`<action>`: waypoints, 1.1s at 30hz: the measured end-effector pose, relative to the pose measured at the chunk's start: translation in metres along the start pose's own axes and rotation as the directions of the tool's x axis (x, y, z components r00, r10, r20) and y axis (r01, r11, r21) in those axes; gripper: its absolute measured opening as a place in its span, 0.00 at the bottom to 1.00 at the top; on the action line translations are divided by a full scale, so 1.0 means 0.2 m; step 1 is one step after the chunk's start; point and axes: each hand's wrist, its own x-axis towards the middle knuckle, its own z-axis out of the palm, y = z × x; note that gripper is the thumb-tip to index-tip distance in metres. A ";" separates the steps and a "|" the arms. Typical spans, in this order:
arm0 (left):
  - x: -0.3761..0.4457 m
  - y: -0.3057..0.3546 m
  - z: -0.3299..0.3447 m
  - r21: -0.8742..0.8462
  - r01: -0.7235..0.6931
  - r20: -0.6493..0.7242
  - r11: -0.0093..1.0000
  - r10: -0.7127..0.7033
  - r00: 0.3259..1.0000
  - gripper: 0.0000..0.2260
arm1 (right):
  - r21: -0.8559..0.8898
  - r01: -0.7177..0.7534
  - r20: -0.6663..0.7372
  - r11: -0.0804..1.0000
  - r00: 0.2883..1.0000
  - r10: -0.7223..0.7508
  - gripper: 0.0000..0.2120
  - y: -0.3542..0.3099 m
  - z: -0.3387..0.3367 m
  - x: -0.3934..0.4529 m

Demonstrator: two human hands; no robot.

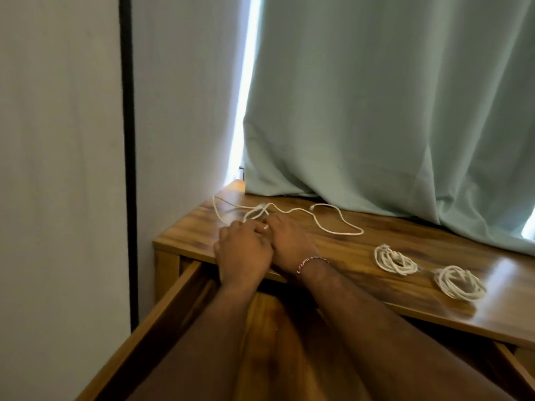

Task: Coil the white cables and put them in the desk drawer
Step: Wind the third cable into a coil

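Both hands together at the near left part of the desk top (333,250), knuckles toward the camera. Left hand (243,253) curled, fingers bent round the near end of the loose white cable (318,218); a short white piece visible between the two hands. Right hand (286,238) pressed against the left one, fingers bent down over the same cable end, red-and-white thread bracelet (311,263) on its wrist. Exact pinch of the right fingers hidden under the knuckles.

From the grip, loose cable spread away across the wood: one loop just beyond the fingertips toward the wall (185,111), a longer loop trailing off to the right of the hands, ending short of the curtain (390,96). Uncoiled and flat on the desk.

Well to the right of the grip, first coiled cable (395,260) lying on the desk top, and just beside it, nearer the desk edge, second coiled cable (459,282). Both bundled, both apart from the hands.

Directly below the grip and under both forearms, drawer (162,319) pulled out, its wooden floor showing between the arms, no cable seen inside
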 end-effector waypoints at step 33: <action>0.06 -0.06 -0.06 0.351 -0.325 0.383 0.878 0.182 0.906 0.16 | -0.039 0.027 -0.141 0.999 0.990 -0.032 0.07 0.13 0.02 -0.25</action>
